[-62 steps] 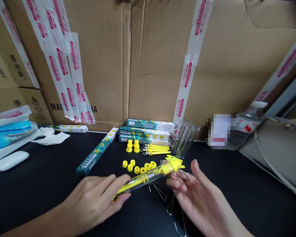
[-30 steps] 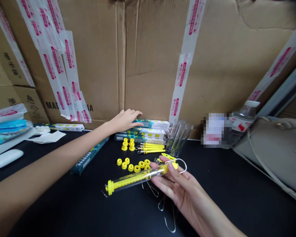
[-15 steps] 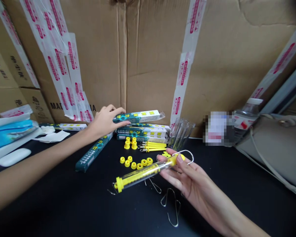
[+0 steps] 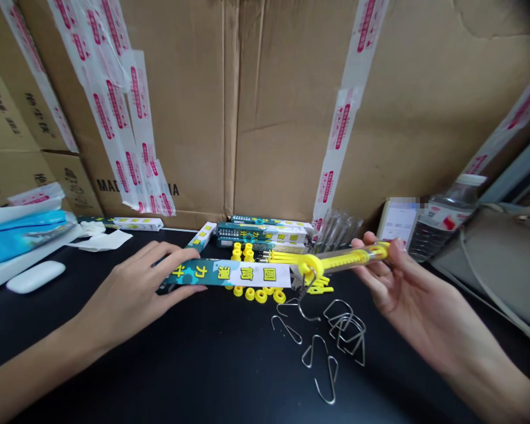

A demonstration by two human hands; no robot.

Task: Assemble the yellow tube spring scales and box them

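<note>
- Presently holding a printed box [image 4: 234,274] in the left hand [image 4: 145,288], with fingers closed around it.
- Pinching a yellow-and-clear tube [image 4: 342,259] between fingers of the right hand [image 4: 406,288], near the box.

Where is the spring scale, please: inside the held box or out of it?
Out: the right hand holds the spring scale, its yellow cap showing beside the end of the box in the left hand.

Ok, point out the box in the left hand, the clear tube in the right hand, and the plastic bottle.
Box [image 4: 230,273]: head view, middle of its printed side.
Clear tube [image 4: 341,260]: head view, midway along its barrel.
Plastic bottle [image 4: 446,217]: head view, on its label.
</note>
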